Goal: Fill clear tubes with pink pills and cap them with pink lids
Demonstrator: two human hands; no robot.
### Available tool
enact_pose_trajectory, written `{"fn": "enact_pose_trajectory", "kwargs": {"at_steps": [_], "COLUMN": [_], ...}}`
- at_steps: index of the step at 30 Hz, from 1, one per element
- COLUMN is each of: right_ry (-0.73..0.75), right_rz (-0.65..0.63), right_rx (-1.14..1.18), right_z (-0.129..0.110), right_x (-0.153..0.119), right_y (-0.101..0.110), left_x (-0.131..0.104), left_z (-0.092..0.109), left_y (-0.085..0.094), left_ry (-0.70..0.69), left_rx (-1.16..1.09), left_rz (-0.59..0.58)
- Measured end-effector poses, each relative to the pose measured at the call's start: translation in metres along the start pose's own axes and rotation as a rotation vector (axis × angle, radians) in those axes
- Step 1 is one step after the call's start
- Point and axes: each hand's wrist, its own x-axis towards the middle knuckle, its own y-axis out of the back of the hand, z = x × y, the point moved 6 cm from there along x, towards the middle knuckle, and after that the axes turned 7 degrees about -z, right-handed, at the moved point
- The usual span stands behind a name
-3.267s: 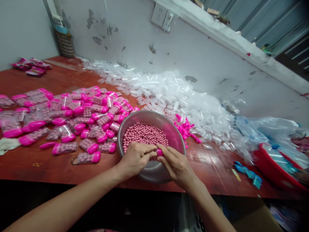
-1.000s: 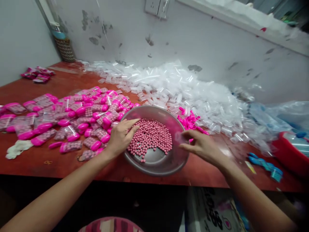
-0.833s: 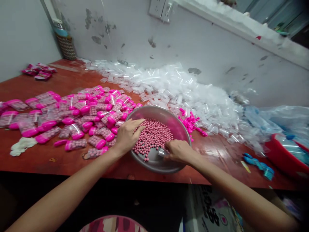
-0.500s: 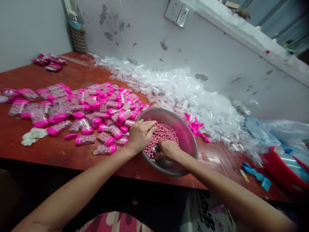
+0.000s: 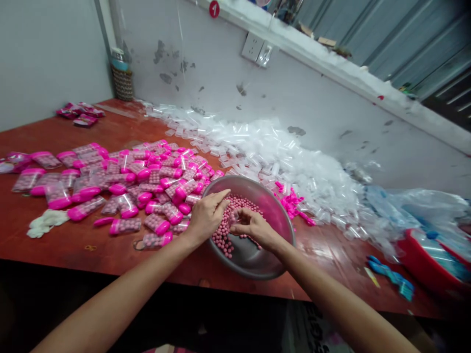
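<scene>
A round metal bowl holds many small pink balls, heaped toward its left side. My left hand lies over the bowl's left rim, its fingers stretched out above the balls; nothing shows in it. Over the middle of the bowl, my right hand has its thumb and fingers curled round a small clear plastic container, mostly hidden by the fingers. To the left lies a pile of clear containers with pink caps, filled with similar balls.
Empty clear containers are heaped along the wall. Pink plastic pieces lie behind the bowl. A red basin and blue strip sit at right. White cloth rests at left on the red-brown table.
My right hand has lifted from among the balls, and a clear container now shows at its fingertips. My left hand stays at the bowl's left rim. The view has tilted up.
</scene>
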Motion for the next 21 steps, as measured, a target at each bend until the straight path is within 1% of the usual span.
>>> {"fn": "enact_pose_trajectory", "kwargs": {"at_steps": [2, 5, 7, 8, 10, 12, 14, 16, 18, 19, 21], "right_ry": [0.087, 0.179, 0.201, 0.200, 0.190, 0.210, 0.271, 0.355, 0.420, 0.443, 0.475], "right_rz": [0.009, 0.056, 0.088, 0.104, 0.126, 0.162, 0.248, 0.329, 0.339, 0.329, 0.324], "right_rx": [0.194, 0.351, 0.384, 0.386, 0.352, 0.255, 0.056, -0.217, -0.449, -0.519, -0.567], "right_z": [-0.007, -0.012, -0.009, -0.007, -0.001, 0.001, -0.002, -0.011, -0.020, -0.023, -0.025], "right_x": [-0.014, -0.032, -0.041, -0.044, -0.050, -0.057, -0.066, -0.077, -0.085, -0.088, -0.093], "right_y": [0.005, 0.011, 0.014, 0.016, 0.020, 0.027, 0.038, 0.046, 0.045, 0.043, 0.039], "left_x": [0.002, 0.002, 0.001, 0.001, 0.000, -0.001, -0.002, -0.003, -0.005, -0.006, -0.007], "left_z": [0.001, 0.009, 0.017, 0.021, 0.025, 0.024, 0.023, 0.024, 0.026, 0.028, 0.028], "left_y": [-0.004, -0.023, -0.039, -0.047, -0.060, -0.069, -0.075, -0.078, -0.078, -0.078, -0.077], "left_ry": [0.041, 0.082, 0.075, 0.077, 0.122, 0.211, 0.277, 0.296, 0.281, 0.270, 0.280], "left_rx": [-0.120, -0.274, -0.371, -0.428, -0.555, -0.662, -0.700, -0.661, -0.575, -0.524, -0.453], "left_rz": [-0.071, -0.272, -0.403, -0.450, -0.502, -0.511, -0.519, -0.551, -0.604, -0.626, -0.642]}}
